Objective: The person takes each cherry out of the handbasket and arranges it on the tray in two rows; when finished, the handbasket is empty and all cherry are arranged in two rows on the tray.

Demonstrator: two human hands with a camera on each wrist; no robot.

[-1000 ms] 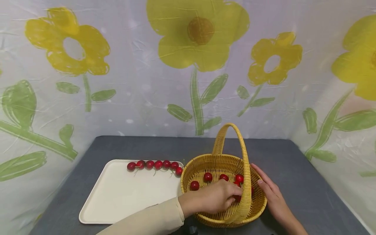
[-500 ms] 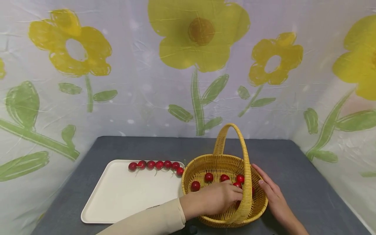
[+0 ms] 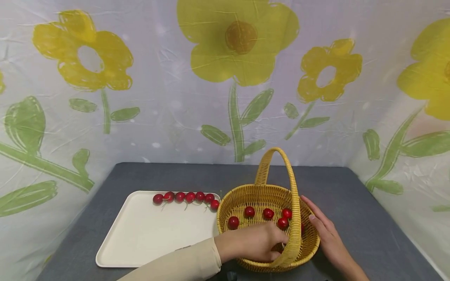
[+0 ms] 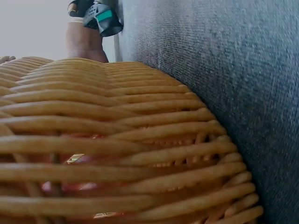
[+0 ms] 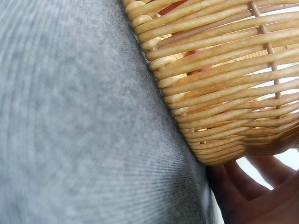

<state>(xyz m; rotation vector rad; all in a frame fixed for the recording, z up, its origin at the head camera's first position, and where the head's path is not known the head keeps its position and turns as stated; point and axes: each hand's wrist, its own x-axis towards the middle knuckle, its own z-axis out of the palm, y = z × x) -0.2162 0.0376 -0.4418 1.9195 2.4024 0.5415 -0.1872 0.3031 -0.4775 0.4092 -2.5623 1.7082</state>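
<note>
In the head view my left hand (image 3: 261,240) reaches into the yellow wicker basket (image 3: 242,191). Its bent fingers and thumb close around a dark red cherry (image 3: 279,247), which is mostly hidden by the hand. More red cherries lie on the basket floor, such as one at the left (image 3: 233,223) and one near the middle (image 3: 268,214). My right hand (image 3: 328,238) rests against the outside of the basket's right wall, with fingers extended. Up close, the right wrist view shows that hand (image 5: 261,191) below the woven wall (image 5: 224,84).
A white tray (image 3: 154,238) stands left of the basket, with a row of stemmed cherries (image 3: 190,197) along its far edge. The arched basket handle (image 3: 293,195) rises beside my left fingers. Grey cloth (image 3: 369,218) covers the table, and a flower-printed curtain (image 3: 158,97) hangs behind.
Inside the basket, my left hand has shifted slightly towards me, and the cherry at its fingers has moved with it. Cherries behind the hand show more fully. The right hand stays put.
</note>
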